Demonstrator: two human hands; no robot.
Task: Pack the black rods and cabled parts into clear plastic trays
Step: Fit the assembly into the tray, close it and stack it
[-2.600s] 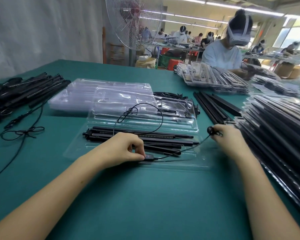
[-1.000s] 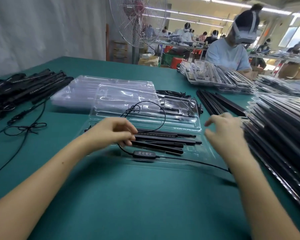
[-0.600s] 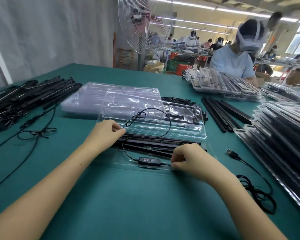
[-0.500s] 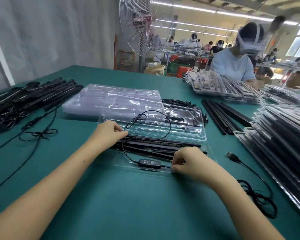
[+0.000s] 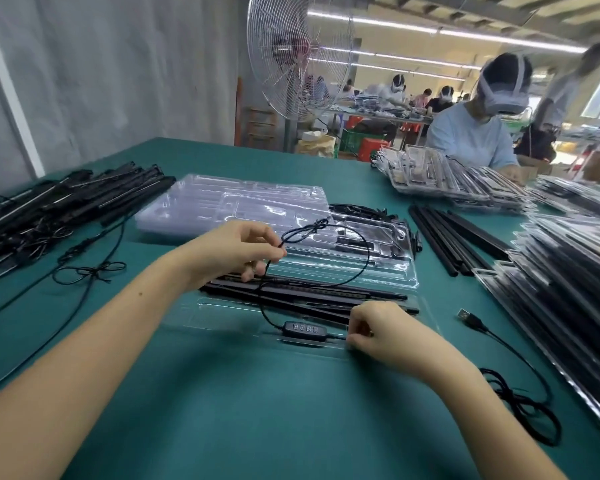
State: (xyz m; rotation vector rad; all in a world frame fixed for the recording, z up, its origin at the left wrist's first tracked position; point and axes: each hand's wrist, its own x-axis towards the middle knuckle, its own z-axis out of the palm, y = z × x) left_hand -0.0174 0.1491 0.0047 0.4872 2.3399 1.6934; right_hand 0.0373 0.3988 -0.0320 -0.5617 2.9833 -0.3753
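A clear plastic tray [image 5: 222, 317] lies in front of me on the green table, with several black rods [image 5: 326, 296] lying across it. A black inline controller [image 5: 305, 329] with a row of buttons sits in the tray's front groove. My right hand [image 5: 385, 332] pinches the cable just right of the controller. My left hand [image 5: 236, 251] is raised above the tray's left end and pinches the looped black cable [image 5: 357, 251]. The cable's USB plug [image 5: 465, 315] lies on the table to the right.
Stacked empty clear trays [image 5: 243, 206] lie behind the working tray. Cabled black rods [image 5: 66, 206] are heaped at the left, loose black rods [image 5: 454, 237] at the right, packed trays [image 5: 568, 278] along the right edge. Another person [image 5: 475, 133] works across the table. A fan [image 5: 300, 53] stands behind.
My left hand has lifted off the rods and raised the cable loop. My right hand stays pinching the cable beside the controller.
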